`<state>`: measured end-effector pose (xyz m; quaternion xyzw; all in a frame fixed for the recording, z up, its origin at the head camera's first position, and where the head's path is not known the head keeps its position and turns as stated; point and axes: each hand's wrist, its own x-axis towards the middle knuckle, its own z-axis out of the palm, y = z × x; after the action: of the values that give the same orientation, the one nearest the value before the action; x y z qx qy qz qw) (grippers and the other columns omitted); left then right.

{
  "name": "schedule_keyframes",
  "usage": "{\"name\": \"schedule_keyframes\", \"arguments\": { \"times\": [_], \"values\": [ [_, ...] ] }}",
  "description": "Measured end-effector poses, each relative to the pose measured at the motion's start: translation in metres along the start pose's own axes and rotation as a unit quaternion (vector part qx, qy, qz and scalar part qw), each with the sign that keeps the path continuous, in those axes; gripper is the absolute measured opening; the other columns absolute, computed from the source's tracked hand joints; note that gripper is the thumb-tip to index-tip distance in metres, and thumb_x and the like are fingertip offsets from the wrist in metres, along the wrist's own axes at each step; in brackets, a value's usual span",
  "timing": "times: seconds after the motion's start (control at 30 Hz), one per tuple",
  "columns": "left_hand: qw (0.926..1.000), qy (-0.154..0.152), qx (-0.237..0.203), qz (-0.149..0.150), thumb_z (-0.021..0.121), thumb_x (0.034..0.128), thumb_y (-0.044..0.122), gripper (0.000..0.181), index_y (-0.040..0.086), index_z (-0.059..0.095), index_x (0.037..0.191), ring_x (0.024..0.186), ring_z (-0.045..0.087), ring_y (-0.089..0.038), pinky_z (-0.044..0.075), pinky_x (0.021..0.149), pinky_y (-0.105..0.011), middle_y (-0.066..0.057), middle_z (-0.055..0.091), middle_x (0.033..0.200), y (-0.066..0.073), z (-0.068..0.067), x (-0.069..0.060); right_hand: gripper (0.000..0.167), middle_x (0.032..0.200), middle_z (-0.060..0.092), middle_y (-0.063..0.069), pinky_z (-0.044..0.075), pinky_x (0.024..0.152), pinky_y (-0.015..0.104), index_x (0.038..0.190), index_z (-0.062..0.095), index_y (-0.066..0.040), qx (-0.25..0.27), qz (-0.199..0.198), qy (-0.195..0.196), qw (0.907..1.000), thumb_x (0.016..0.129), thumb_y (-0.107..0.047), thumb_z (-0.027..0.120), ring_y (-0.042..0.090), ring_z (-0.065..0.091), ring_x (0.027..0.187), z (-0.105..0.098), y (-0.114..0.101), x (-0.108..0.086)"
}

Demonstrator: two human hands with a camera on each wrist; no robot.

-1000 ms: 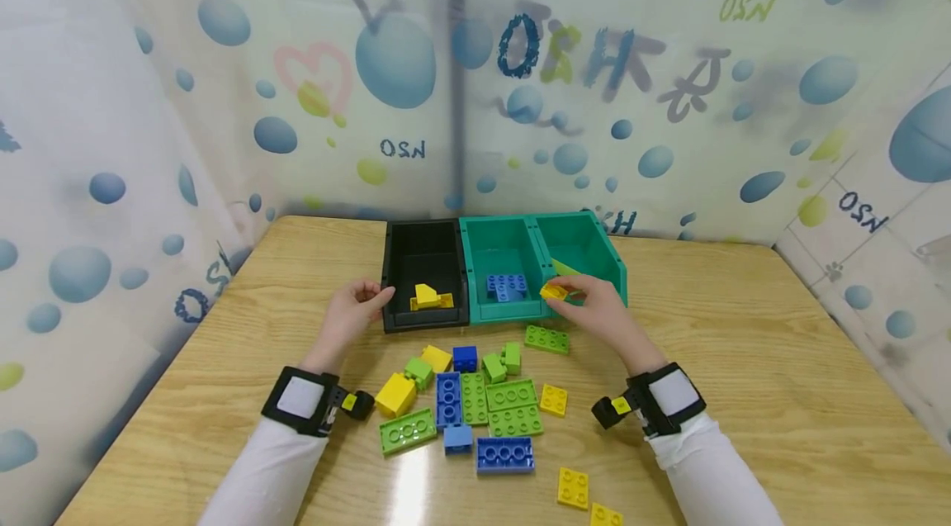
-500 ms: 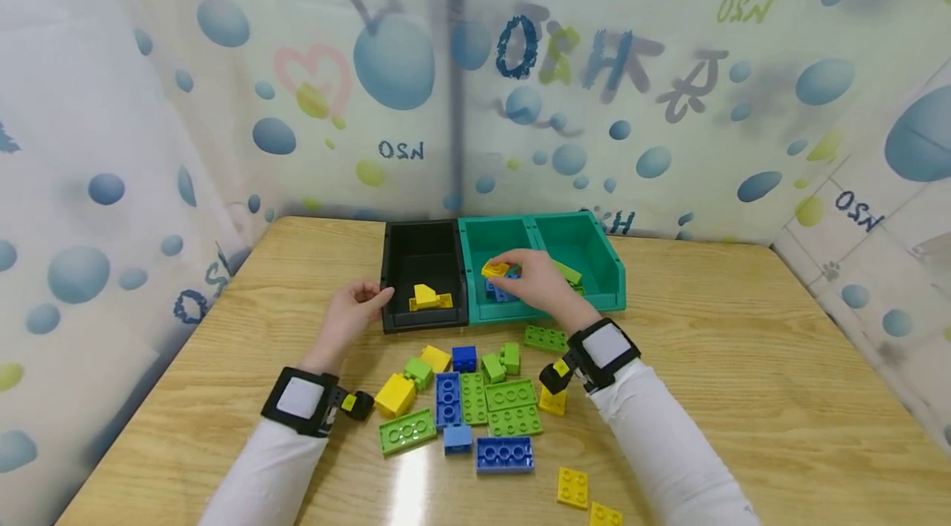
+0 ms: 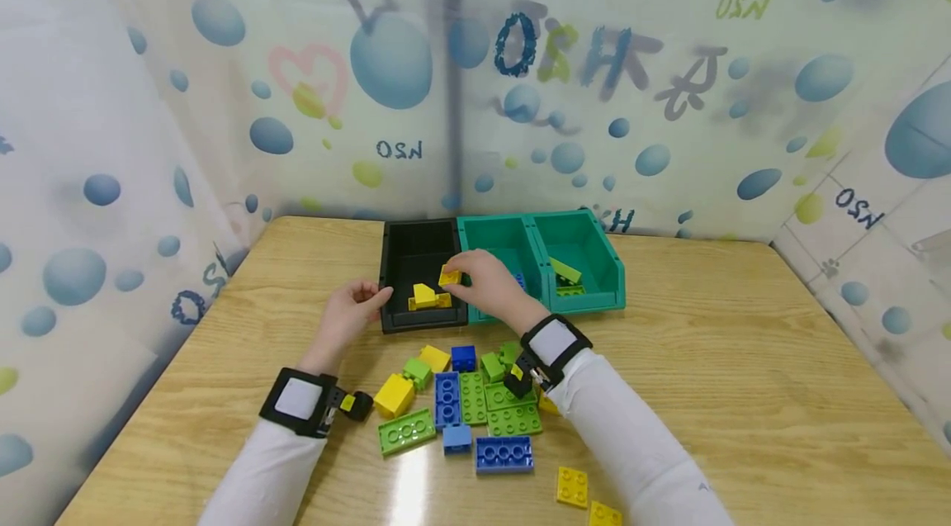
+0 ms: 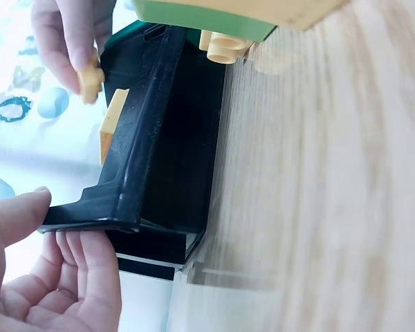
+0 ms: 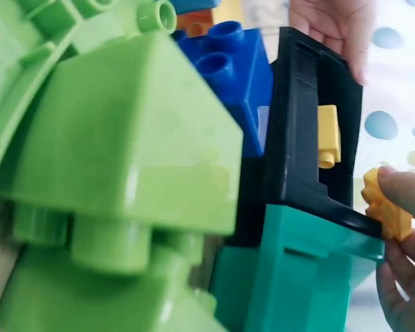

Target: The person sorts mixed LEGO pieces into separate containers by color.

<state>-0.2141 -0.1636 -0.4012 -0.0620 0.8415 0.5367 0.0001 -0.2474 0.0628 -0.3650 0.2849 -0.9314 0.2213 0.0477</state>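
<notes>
1. Wooden counter (image 3: pixel 743 361) below, bubble-printed backdrop (image 3: pixel 631 196) behind; the right hand (image 3: pixel 486 285) pinches a yellow brick (image 3: pixel 448 277) over the right side of the black bin (image 3: pixel 419 249).
2. Apart from it, the left hand (image 3: pixel 347 319) grips that bin's left edge between thumb and fingers.
3. Yellow pieces (image 3: pixel 424 296) lie inside the black bin.
4. Two teal bins (image 3: pixel 575 239) adjoin it; the rightmost holds green pieces (image 3: pixel 566 271).
5. Nearer the person, loose bricks (image 3: pixel 514 420), green, blue and yellow, cover part of the counter.
</notes>
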Motion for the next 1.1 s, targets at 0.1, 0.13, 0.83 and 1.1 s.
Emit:
{"name": "schedule_keyframes", "arguments": {
  "times": [0.1, 0.13, 0.83, 1.1],
  "values": [
    [1.0000, 0.001, -0.002, -0.001, 0.057, 0.0950, 0.027, 0.027, 0.002, 0.053, 0.104, 0.083, 0.049, -0.018, 0.052, 0.074, -0.023, -0.007, 0.050, 0.092, 0.000, 0.000, 0.000, 0.024, 0.118, 0.065, 0.004, 0.046, 0.093, 0.031, 0.109, 0.069, -0.012, -0.056, -0.023, 0.002, 0.9982, 0.089, -0.024, 0.067, 0.021, 0.055, 0.107, 0.005, -0.002, 0.004],
    [1.0000, 0.001, -0.002, 0.000, 0.057, 0.0950, 0.027, 0.027, 0.002, 0.053, 0.104, 0.083, 0.049, -0.018, 0.052, 0.074, -0.023, -0.007, 0.049, 0.091, 0.000, 0.000, 0.000, 0.023, 0.117, 0.066, 0.003, 0.045, 0.091, 0.030, 0.108, 0.070, -0.013, -0.080, -0.033, 0.005, 0.9962, 0.088, -0.025, 0.067, 0.021, 0.054, 0.104, 0.006, -0.002, 0.005],
    [1.0000, -0.003, 0.002, 0.001, 0.057, 0.0948, 0.029, 0.029, 0.001, 0.053, 0.103, 0.084, 0.049, -0.018, 0.053, 0.078, -0.028, -0.007, 0.050, 0.091, 0.000, 0.000, 0.001, 0.053, 0.145, 0.043, -0.002, 0.025, 0.110, 0.048, 0.136, 0.051, -0.021, -0.317, -0.064, -0.106, 0.9405, 0.099, -0.053, 0.032, 0.023, 0.029, 0.136, 0.022, -0.006, -0.003],
    [1.0000, -0.004, 0.001, 0.002, 0.058, 0.0946, 0.028, 0.029, 0.001, 0.053, 0.102, 0.083, 0.050, -0.018, 0.053, 0.077, -0.027, -0.007, 0.049, 0.090, 0.000, 0.000, 0.000, 0.058, 0.150, 0.035, -0.001, 0.022, 0.112, 0.048, 0.142, 0.043, -0.019, -0.287, -0.063, -0.121, 0.9481, 0.098, -0.055, 0.031, 0.024, 0.023, 0.140, 0.023, -0.004, -0.005]
  ]
}}
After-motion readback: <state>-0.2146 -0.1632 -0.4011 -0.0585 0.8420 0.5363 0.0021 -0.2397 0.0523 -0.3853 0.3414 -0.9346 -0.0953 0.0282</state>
